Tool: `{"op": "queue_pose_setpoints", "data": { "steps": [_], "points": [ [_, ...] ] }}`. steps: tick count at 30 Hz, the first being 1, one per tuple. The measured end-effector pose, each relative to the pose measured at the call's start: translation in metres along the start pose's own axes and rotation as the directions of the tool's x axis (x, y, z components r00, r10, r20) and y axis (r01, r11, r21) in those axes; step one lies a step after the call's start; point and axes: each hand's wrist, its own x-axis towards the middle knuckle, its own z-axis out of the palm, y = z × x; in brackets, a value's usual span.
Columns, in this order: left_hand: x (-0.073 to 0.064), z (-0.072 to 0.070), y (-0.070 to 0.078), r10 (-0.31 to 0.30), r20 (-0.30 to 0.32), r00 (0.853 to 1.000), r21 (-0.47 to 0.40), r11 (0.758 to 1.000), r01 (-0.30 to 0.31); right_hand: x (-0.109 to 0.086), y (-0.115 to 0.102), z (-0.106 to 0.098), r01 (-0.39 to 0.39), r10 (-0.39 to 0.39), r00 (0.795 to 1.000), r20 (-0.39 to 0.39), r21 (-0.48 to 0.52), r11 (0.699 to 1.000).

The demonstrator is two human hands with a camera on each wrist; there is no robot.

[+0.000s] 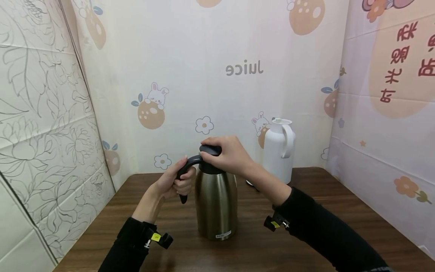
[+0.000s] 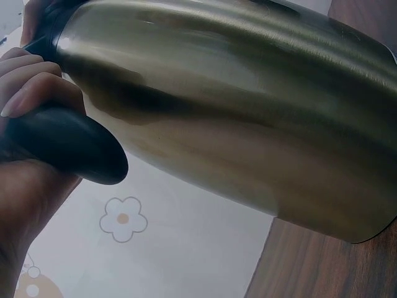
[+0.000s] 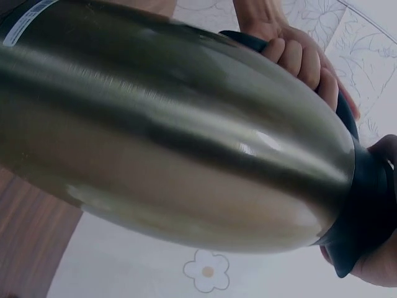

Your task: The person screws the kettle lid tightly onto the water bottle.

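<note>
A brushed-metal thermos jug with a black collar stands upright on the table, a small label near its base. My left hand grips its black handle, fingers curled round it and the thumb along the top. At the top, my right hand holds the black lid between thumb and fingers. The left wrist view shows the handle's rounded lower end sticking out below the left hand. In the right wrist view the jug's body fills most of the picture.
Behind my right forearm, at the back right of the brown wooden table, stands a white jug with a loop handle. A dark-edged small thing lies beside it, partly hidden by the arm. Printed curtains hang behind and on both sides.
</note>
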Motion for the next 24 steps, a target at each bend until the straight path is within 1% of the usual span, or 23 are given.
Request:
{"op": "queue_pose_setpoints", "data": {
  "steps": [4, 9, 11, 14, 17, 19, 22, 24],
  "points": [
    [-0.001, 0.002, 0.0, -0.002, -0.007, 1.0, 0.001, 1.0, 0.002, -0.002, -0.008, 0.002, -0.041, 0.04, 0.999, -0.032, -0.022, 0.999],
    [-0.001, 0.005, 0.001, -0.004, -0.019, 1.0, 0.002, 1.0, 0.004, -0.003, -0.018, 0.004, -0.078, 0.073, 0.996, -0.055, -0.083, 0.993],
    [-0.001, 0.006, 0.002, -0.004, -0.016, 1.0, 0.007, 1.0, 0.004, -0.003, -0.018, 0.004, -0.081, 0.076, 0.996, -0.051, -0.106, 0.991],
    [0.0, 0.006, 0.002, -0.005, -0.009, 1.0, 0.006, 1.0, 0.005, -0.003, -0.016, 0.001, -0.073, 0.071, 0.997, -0.022, -0.119, 0.99],
    [0.0, 0.006, 0.001, -0.003, 0.0, 1.0, 0.0, 1.0, 0.003, -0.004, -0.012, -0.006, -0.03, 0.036, 0.998, 0.046, -0.109, 0.994],
    [-0.001, 0.005, 0.0, -0.002, 0.003, 1.0, -0.007, 1.0, 0.002, -0.004, -0.009, -0.011, 0.017, -0.009, 0.995, 0.1, -0.081, 0.997],
    [-0.002, 0.005, 0.0, -0.002, 0.005, 1.0, -0.021, 1.0, 0.002, -0.004, 0.0, -0.018, 0.102, -0.1, 0.981, 0.167, -0.008, 0.995],
    [-0.002, 0.005, 0.0, -0.004, 0.006, 1.0, -0.026, 1.0, 0.004, -0.004, 0.007, -0.021, 0.157, -0.165, 0.969, 0.184, 0.058, 0.986]
  ]
}}
